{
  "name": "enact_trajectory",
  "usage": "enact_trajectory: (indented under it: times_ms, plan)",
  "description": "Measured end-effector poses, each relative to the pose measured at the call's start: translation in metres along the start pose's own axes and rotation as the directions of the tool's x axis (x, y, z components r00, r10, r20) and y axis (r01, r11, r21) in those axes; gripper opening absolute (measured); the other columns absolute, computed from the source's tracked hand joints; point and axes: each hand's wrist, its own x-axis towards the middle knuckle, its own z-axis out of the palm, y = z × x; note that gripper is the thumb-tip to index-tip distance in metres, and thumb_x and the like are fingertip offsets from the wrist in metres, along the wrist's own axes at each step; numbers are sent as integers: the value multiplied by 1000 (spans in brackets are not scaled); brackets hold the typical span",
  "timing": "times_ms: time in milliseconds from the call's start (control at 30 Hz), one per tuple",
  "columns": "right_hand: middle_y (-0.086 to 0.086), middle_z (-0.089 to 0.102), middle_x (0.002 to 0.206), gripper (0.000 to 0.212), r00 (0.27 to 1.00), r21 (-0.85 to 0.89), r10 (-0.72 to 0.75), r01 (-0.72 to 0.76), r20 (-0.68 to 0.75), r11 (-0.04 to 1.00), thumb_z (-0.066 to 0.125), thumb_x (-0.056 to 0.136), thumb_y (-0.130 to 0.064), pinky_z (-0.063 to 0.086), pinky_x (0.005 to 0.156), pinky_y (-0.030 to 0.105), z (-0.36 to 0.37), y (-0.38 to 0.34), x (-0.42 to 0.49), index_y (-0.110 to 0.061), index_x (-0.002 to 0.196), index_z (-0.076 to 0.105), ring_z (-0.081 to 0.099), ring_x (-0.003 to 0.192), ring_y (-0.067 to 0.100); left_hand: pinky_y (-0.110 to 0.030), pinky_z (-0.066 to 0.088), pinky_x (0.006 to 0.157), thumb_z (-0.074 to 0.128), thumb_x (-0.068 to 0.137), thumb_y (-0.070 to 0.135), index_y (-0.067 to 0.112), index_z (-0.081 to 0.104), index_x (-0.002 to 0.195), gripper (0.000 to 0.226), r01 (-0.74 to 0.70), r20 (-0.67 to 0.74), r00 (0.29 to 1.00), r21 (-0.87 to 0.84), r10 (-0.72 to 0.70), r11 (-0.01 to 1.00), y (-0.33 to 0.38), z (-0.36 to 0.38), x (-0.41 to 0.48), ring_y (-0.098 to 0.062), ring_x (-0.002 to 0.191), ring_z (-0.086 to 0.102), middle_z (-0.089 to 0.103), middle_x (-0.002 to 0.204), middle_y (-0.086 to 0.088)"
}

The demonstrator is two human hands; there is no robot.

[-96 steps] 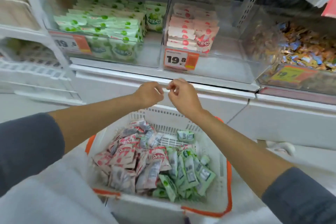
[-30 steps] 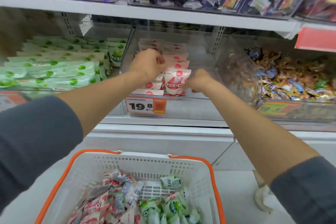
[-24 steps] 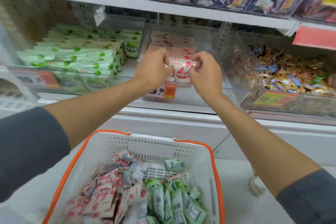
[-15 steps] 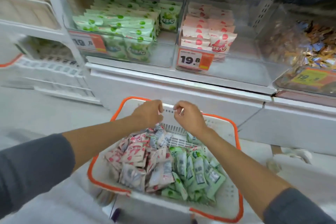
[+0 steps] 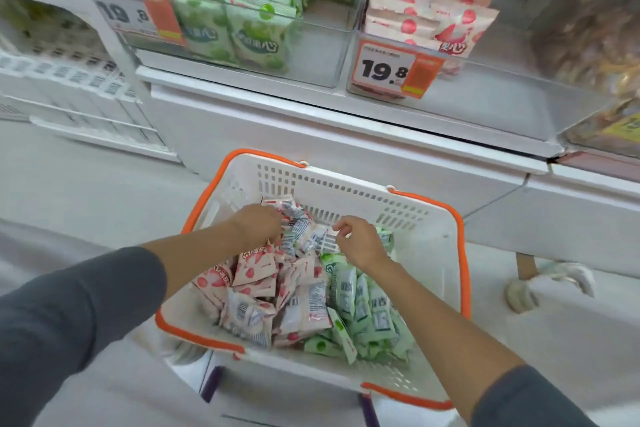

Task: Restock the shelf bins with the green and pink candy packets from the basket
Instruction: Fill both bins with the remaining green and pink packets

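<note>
Candy packets lie heaped in the basket (image 5: 346, 194), the pink candy packets (image 5: 256, 274) on its left side and the green candy packets (image 5: 367, 308) on its right, many of them turned barcode side up. Half a second ago both hands hung over the far rim of the basket; now they are down inside it, on the far part of the heap. The left hand (image 5: 258, 222) lies knuckles up on the pink pile with its fingers curled downward. Their tips are hidden by the hand itself, so I cannot tell whether they grip a packet. The right hand (image 5: 360, 243) has its thumb and forefinger drawn together right at the edge of a barcode-side packet (image 5: 325, 239), the other fingers loosely curled; whether it pinches that packet is not clear. The view has also dipped and come nearer the shelf, so the bins are now cut off at the top. The green bin (image 5: 311, 55) shows only its front rows of packets behind a smeared price tag (image 5: 138, 14). The pink bin (image 5: 485, 90) shows a short stack behind a tag reading 19.8 (image 5: 394, 69). The bin of mixed sweets (image 5: 588, 38) at far right is a brown blur. Grey sleeves (image 5: 69, 322) cover both upper forearms.
</note>
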Motion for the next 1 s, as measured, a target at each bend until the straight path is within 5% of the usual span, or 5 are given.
enact_trajectory:
  times_ms: [167, 300, 500, 867, 1000]
  plan:
    - [1, 62, 85, 25, 995, 181, 48, -63, 84, 981, 46, 93, 3, 46, 54, 25, -30, -5, 2, -13, 95, 66, 64, 76, 24, -34, 44, 97, 75, 83, 22, 28, 69, 86, 9, 29, -221, 971, -273, -92, 962, -13, -43, -11, -15, 111, 58, 64, 114, 7]
    - [9, 68, 97, 24, 990, 535, 77, -127, 114, 835, 44, 100, -17, 51, 81, 32, -76, -23, -11, -10, 111, 63, 63, 93, 25, -37, 53, 72, 74, 85, 11, 20, 57, 73, 22, -96, -291, 896, -864, -335, 494, -1, -109, -22, -18, 75, 61, 62, 78, 3]
    - [7, 68, 103, 39, 995, 587, -66, 101, -81, 803, 72, 87, -18, 55, 77, 30, -152, -65, -32, -12, 121, 54, 66, 93, 19, -25, 60, 62, 69, 87, 3, 13, 60, 94, 16, -249, -260, 902, -966, -344, 76, 42, -208, -30, -9, 62, 67, 64, 81, -1]
    - [-6, 70, 70, 12, 851, 398, -231, 439, -472, 805, 69, 87, -6, 45, 56, 16, -296, -98, -26, -4, 99, 69, 63, 58, -3, -26, 55, 82, 70, 88, 27, 20, 69, 107, 20, -433, -542, 767, -832, -344, 346, 49, -353, -23, -10, 92, 68, 72, 102, 5]
    - [11, 69, 79, 8, 864, 264, -195, 345, -465, 901, 73, 85, -9, 50, 61, 24, -331, -101, 9, -3, 88, 70, 60, 62, 9, -18, 46, 60, 71, 88, 23, 20, 72, 87, 3, -408, -555, 655, -831, -513, 377, 40, -387, 13, -8, 73, 60, 70, 86, 4]
